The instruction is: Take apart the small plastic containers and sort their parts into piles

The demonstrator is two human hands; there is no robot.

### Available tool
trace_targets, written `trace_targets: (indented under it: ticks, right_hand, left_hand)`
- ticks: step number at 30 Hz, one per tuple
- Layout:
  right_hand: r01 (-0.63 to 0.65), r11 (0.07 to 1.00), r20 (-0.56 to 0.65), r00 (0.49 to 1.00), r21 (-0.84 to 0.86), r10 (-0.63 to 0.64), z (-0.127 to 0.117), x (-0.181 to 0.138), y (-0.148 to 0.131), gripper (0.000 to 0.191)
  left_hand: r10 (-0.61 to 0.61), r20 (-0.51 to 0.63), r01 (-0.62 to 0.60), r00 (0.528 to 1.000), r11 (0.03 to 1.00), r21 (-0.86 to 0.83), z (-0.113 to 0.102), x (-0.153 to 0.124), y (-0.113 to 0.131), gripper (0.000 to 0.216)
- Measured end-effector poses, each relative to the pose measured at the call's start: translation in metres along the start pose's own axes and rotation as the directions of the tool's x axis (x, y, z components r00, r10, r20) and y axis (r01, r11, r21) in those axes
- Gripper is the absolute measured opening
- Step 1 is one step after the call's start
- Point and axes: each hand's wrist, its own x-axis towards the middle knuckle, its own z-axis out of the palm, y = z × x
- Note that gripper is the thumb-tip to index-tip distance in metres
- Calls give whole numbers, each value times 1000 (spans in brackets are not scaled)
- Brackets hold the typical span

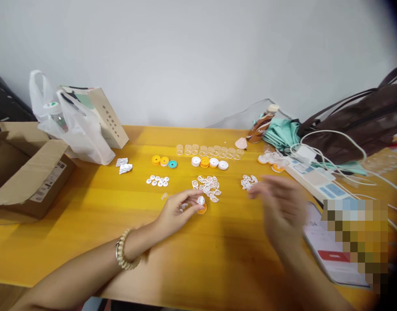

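My left hand (pixel 179 211) rests on the yellow table (pixel 97 207), its fingers pinched round an orange round cap (pixel 202 210) with a small white lattice piece (pixel 201 200) on top. A beaded bracelet (pixel 122 250) is on that wrist. My right hand (pixel 279 203) is smeared by motion, reaching toward a small pile of white lattice pieces (pixel 248 182); its fingers cannot be made out. A bigger pile of white lattice pieces (pixel 207 185) lies just beyond my left hand.
Rows of clear cups (pixel 209 151), white and orange caps (pixel 209 162), coloured caps (pixel 164 161) and small white discs (pixel 157 180) lie further back. A cardboard box (pixel 26 172) and plastic bag (pixel 71 125) stand left; a brown bag (pixel 357 125), power strip (pixel 315 177) and cables right.
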Motion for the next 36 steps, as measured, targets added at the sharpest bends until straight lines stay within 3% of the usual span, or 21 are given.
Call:
trace_targets:
  ticks: [2, 5, 8, 11, 13, 16, 19, 21, 23, 29, 36]
  right_hand:
    - [-160, 987, 251, 957, 30, 147, 23, -11, 6, 17]
    - [-398, 910, 505, 813, 117, 291, 48, -25, 17, 18]
    - [-544, 825, 576, 728, 154, 372, 54, -31, 22, 19]
    - [-586, 799, 583, 699, 137, 413, 52, -32, 21, 18]
    - [-572, 810, 577, 707, 127, 409, 51, -32, 20, 18]
    - [-446, 893, 550, 761, 61, 343, 51, -35, 19, 18]
    - [-133, 984, 517, 838, -115, 174, 51, -40, 21, 20]
    - [72, 975, 506, 861, -210, 46, 51, -44, 23, 22]
    - [175, 955, 495, 868, -241, -34, 51, -46, 24, 23]
    - [185, 951, 501, 865, -249, -37, 51, -46, 22, 24]
    - [6, 975, 512, 852, -220, 111, 49, -44, 19, 22]
  left_hand:
    - [100, 12, -101, 995, 989, 107, -1, 0, -1, 24]
    - [299, 90, -312, 950, 904, 292, -4, 1, -3, 21]
    - [447, 206, -487, 871, 726, 485, -10, 1, -6, 22]
    - [505, 350, -595, 789, 484, 642, -15, 0, -2, 22]
    - [541, 424, -649, 726, 335, 683, -16, 0, 3, 22]
    - [580, 467, -683, 667, 226, 695, -17, 0, 9, 22]
    - [569, 502, -688, 652, 164, 707, -17, 0, 10, 22]
    - [559, 516, -685, 648, 133, 717, -17, -1, 9, 23]
    - [565, 520, -685, 641, 115, 719, -18, -2, 8, 23]
    - [554, 533, -683, 640, 93, 724, -20, -5, 7, 24]
    - [550, 542, -712, 636, 147, 686, -22, -7, 9, 27]
